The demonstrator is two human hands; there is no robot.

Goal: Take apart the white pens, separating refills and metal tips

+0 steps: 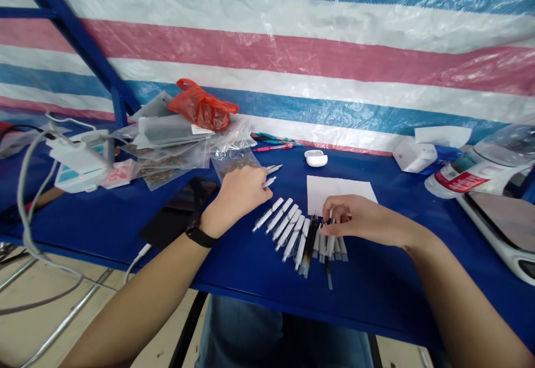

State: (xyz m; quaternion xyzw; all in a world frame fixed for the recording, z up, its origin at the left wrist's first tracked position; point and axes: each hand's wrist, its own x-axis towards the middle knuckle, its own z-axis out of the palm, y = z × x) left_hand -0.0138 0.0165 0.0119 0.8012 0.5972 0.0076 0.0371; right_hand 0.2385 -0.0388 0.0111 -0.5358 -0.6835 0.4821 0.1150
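My left hand (244, 189) is closed, with a white pen part (269, 182) between thumb and fingers; another pen (274, 169) lies just beyond it. Between my hands, several white clip-on pen upper halves (286, 226) lie side by side in a slanting row. Beside them is a bunch of dark pen refills (309, 245), then several grey translucent pen barrels (340, 250). Over these barrels my right hand (355, 220) is pinched, fingertips pointing left. A single refill (329, 276) sticks out below its fingertips and seems held there; its upper end is hidden.
A white paper sheet (340, 189) and white earbud case (316, 158) lie behind. Plastic bags (171, 153) and a red bag (203, 106) are piled left, near a black phone (184, 203). A bottle (468, 170) and scale (501, 223) stand right.
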